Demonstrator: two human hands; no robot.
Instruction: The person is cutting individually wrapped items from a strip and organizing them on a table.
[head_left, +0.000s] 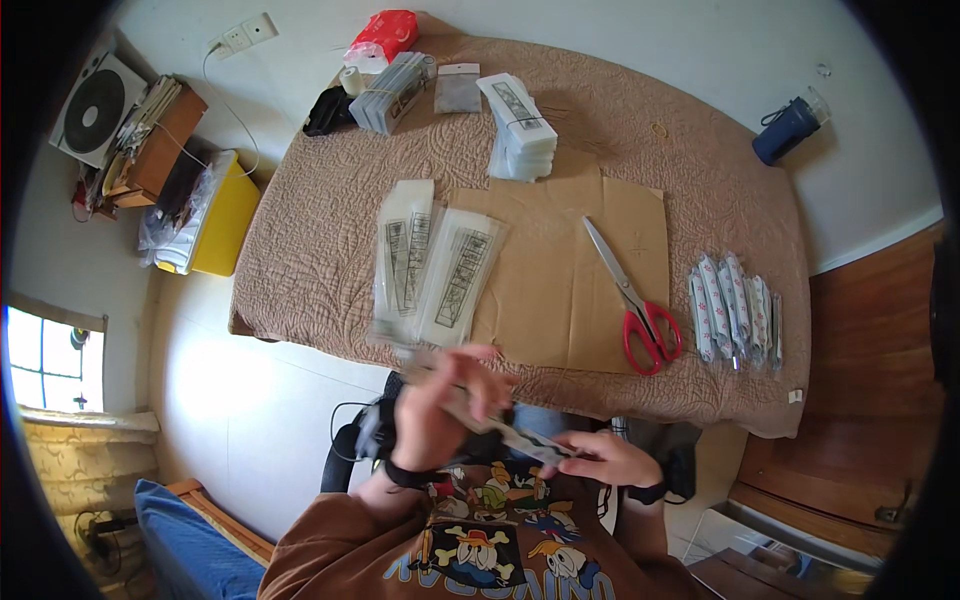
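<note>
Between my hands, above my lap at the table's front edge, stretches a long narrow plastic packet (532, 443), pale with dark marks. My left hand (432, 408), blurred by motion, has its fingers curled around the packet's upper part. At the lower end, my right hand (612, 459) pinches it between thumb and fingers. Just beyond my left hand, two piles of flat clear sleeves with dark print, a left pile (405, 250) and a right pile (462, 270), lie on the table. Scissors with red handles (640, 308) rest on a flat cardboard sheet (555, 290).
Several slim wrapped packets (735, 310) lie at the table's right. Farther back are a banded sleeve stack (522, 130), another bundle (390, 95), a small clear bag (458, 88) and a red bag (385, 38). A blue bottle (787, 130) stands by the right wall.
</note>
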